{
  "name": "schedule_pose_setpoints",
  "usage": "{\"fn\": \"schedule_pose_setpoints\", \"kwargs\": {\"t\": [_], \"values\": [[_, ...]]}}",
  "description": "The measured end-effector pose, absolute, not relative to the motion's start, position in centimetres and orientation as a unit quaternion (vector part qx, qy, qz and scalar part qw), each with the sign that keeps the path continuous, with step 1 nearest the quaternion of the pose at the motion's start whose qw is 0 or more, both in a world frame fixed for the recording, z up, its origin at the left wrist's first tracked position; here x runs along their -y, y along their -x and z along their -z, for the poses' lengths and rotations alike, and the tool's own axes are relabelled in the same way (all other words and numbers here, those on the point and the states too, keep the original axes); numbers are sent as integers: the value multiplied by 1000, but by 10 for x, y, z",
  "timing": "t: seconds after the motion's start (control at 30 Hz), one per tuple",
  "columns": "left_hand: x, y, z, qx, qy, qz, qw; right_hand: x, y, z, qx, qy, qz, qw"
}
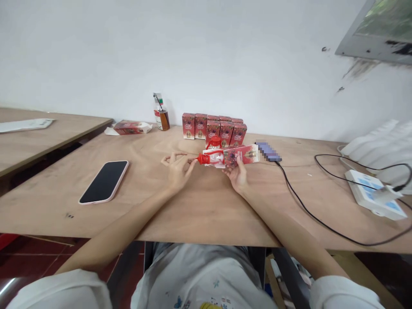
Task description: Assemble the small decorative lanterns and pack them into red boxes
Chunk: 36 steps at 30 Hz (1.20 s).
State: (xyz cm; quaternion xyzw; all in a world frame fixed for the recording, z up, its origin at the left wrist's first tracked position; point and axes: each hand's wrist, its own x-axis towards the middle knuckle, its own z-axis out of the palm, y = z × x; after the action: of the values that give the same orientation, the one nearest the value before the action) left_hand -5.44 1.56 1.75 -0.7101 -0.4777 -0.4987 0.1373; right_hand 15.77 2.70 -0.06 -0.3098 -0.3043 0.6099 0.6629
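Note:
My right hand (pixel 238 175) is closed around a small red printed carton (pixel 243 155) held on its side above the wooden table (pixel 206 206). A little clear bottle with a red cap (pixel 209 159) sticks out of the carton's left end. My left hand (pixel 177 168) pinches the red cap with thumb and forefinger, the other fingers spread. Just behind, another red-capped bottle (pixel 214 142) stands on the table.
Several upright red cartons (pixel 213 125) stand in rows at the back. A flattened carton (pixel 131 127) and a small brown bottle (pixel 162 116) lie back left. A phone (pixel 104 181) lies face up at left. A black cable (pixel 309 206), a white box (pixel 373 195) and white foam (pixel 383 141) are at right.

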Motion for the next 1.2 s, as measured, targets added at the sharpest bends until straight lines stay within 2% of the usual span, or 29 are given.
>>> {"fn": "schedule_pose_setpoints", "kwargs": {"t": [0.37,1.0,1.2], "values": [[-18,76,-40,473,723,468,182,-40,-176,4,284,333,-543,717],[-29,83,-43,499,693,486,189,-31,-162,1,348,318,-556,685],[-32,79,-37,490,719,448,208,-25,-157,1,399,349,-455,716]]}}
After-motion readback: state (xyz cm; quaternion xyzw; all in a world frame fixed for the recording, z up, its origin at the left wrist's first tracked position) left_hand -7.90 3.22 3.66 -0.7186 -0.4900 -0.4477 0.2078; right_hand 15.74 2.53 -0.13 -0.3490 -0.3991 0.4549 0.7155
